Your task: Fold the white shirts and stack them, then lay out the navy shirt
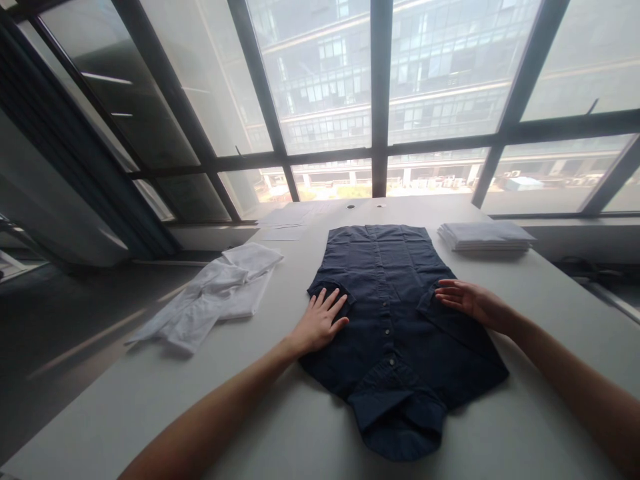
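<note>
A dark navy button shirt [400, 333] lies front side up on the white table, its collar toward me and its hem toward the window. Its sleeves are laid inward, with the cuffs near the sides of the body. My left hand [320, 321] rests with spread fingers on the left sleeve end. At the opposite side, my right hand [470, 303] is turned partly on its edge, fingers stretched over the right sleeve end. Neither hand grips the cloth.
White cloth [210, 293] lies crumpled at the table's left edge. A neat stack of folded white cloth [485, 236] sits at the far right. Paper sheets [285, 223] lie at the back left. Large windows [320, 87] rise behind the table [280, 407].
</note>
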The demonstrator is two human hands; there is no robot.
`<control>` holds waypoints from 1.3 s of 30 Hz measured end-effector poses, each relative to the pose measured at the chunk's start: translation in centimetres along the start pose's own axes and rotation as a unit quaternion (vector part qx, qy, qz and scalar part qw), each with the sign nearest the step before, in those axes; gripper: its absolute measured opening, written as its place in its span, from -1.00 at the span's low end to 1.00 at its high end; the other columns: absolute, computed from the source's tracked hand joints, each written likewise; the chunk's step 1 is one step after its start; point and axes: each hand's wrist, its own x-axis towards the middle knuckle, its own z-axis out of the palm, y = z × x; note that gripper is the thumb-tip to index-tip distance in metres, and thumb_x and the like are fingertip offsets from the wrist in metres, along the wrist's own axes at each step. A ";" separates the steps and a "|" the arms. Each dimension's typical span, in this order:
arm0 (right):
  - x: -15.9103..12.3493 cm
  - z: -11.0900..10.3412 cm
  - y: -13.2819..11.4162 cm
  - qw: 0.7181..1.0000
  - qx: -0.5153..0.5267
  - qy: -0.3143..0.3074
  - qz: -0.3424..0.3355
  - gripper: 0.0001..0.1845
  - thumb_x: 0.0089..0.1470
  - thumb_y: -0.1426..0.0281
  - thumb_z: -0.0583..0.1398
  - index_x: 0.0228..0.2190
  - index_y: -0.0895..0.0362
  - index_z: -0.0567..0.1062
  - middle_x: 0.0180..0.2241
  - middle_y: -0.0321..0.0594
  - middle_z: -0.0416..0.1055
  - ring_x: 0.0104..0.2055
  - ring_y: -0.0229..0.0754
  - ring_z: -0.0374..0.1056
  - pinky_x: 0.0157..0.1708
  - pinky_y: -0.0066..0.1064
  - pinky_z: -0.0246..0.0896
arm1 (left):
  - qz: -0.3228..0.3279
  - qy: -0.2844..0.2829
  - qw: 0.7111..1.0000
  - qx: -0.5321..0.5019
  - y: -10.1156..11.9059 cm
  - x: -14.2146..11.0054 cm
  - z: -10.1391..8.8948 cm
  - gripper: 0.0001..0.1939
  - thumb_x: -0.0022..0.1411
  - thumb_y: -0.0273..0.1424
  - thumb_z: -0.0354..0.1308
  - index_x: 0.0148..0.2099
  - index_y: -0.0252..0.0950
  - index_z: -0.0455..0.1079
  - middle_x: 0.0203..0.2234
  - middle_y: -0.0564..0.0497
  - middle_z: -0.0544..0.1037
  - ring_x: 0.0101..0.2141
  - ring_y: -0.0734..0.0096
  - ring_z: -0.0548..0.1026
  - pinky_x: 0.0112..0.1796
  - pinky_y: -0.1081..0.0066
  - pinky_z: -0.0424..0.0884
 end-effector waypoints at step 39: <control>-1.1 6.7 1.3 0.650 -0.691 0.210 -0.235 -0.26 0.37 -0.01 -0.12 0.40 0.11 0.09 0.46 0.04 -0.13 0.50 0.12 -0.30 0.39 0.18 -0.34 | 0.021 0.023 0.999 -0.007 -2.0 2.5 0.2 -0.36 0.40 0.09 -0.01 0.44 0.10 0.13 0.46 -0.04 -0.03 0.41 -0.33 -0.18 0.29 -0.28 -0.17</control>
